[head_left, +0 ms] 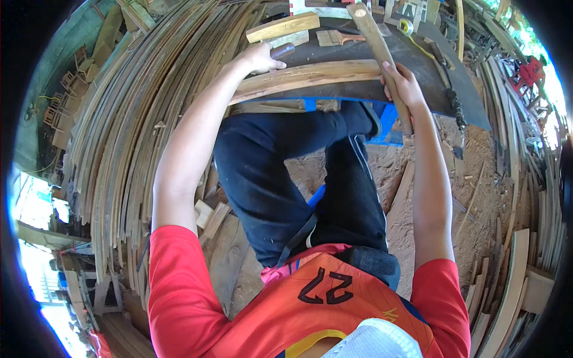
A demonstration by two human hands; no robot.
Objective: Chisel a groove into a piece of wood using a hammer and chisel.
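Note:
My left hand (261, 58) is closed around a dark brown, rounded, handle-like piece (283, 51); the rest of that piece is hidden by the hand. Just below the hand lies a pale, slightly curved wooden board (316, 76), set crosswise on the dark worktop (352, 55). My right hand (403, 87) grips a long wooden bar (377, 45), which slants from the far side of the worktop toward me. The bar passes across the right end of the board; whether the two touch, I cannot tell.
Beyond the board are a wooden block (283, 27) and a flat wooden tool with a brown handle (341, 37). A yellow tape measure (405, 26) lies at the far right. Stacked long wood strips (134, 131) fill the left; more planks (507, 292) stand right.

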